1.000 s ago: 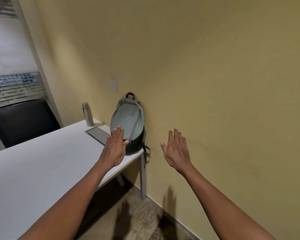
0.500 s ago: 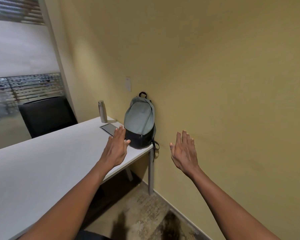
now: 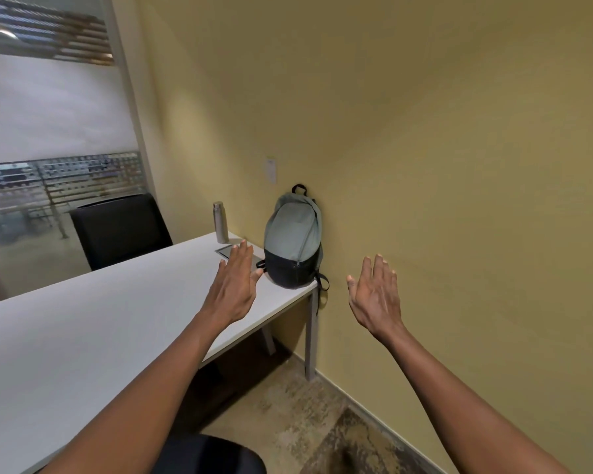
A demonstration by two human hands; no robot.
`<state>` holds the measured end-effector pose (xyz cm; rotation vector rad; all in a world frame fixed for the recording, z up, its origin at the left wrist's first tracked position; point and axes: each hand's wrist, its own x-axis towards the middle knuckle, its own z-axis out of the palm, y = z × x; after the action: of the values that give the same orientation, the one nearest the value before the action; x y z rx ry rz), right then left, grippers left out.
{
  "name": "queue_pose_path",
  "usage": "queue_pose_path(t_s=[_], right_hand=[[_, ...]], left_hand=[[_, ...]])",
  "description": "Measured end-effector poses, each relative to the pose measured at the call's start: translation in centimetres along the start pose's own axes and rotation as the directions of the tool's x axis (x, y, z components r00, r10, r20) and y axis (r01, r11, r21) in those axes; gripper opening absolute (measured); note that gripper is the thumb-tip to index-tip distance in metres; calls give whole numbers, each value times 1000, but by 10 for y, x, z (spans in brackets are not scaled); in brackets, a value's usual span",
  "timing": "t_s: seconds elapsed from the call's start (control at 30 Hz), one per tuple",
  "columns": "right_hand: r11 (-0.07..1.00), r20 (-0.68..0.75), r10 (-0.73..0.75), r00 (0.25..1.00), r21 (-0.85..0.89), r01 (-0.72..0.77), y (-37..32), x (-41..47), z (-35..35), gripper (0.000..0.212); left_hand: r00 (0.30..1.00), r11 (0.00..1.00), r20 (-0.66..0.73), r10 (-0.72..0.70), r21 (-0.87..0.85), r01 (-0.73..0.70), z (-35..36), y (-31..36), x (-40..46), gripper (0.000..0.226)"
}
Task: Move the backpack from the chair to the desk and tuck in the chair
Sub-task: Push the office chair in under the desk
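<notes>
The grey-green backpack (image 3: 293,239) with a black base stands upright on the far right corner of the white desk (image 3: 83,336), leaning against the yellow wall. My left hand (image 3: 235,283) hovers open over the desk, just left of the backpack and apart from it. Out to the right, past the desk's end, my right hand (image 3: 375,295) is open in the air and holds nothing. The dark top of a chair (image 3: 216,455) shows at the bottom edge below my arms, beside the desk's near edge.
A metal bottle (image 3: 220,222) stands near the desk's far corner, beside a flat grey panel (image 3: 235,253). A second black chair (image 3: 120,229) stands behind the desk by a glass partition. The yellow wall (image 3: 459,200) runs close on the right over patterned floor (image 3: 305,405).
Both open hands have drawn back from the backpack, which stays standing on the desk. My view has pulled back and turned left, and the near chair's top has come into sight.
</notes>
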<state>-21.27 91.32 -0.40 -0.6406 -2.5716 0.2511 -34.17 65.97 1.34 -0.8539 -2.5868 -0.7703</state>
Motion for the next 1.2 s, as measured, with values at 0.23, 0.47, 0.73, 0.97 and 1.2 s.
queue_pose_path(t_s=[0.23,0.47,0.73,0.97,1.2], right_hand=[[999,-12,46,999,-22,-46,-59,-82,-21,67],[995,0,100,995,-8,-100,-119,-163,-34,68],[998,10,62,998,-26,-62,-156,-192,-45,67],[998,37,59,998,-17,-59,-170,-207,-43,67],[998,59,59,997,-22,-58,-198,-240,-44,69]], left_hand=[[998,997,51,47,-57,-44,-64,-29,-74,60],[994,998,108,21,-55,-16,-131,-70,-154,59],[997,999,69,-21,-28,23,-170,-100,-188,59],[995,1000,97,-19,-12,20,-174,-107,-208,59],[992,1000,123,24,-22,-21,-189,-115,-233,58]])
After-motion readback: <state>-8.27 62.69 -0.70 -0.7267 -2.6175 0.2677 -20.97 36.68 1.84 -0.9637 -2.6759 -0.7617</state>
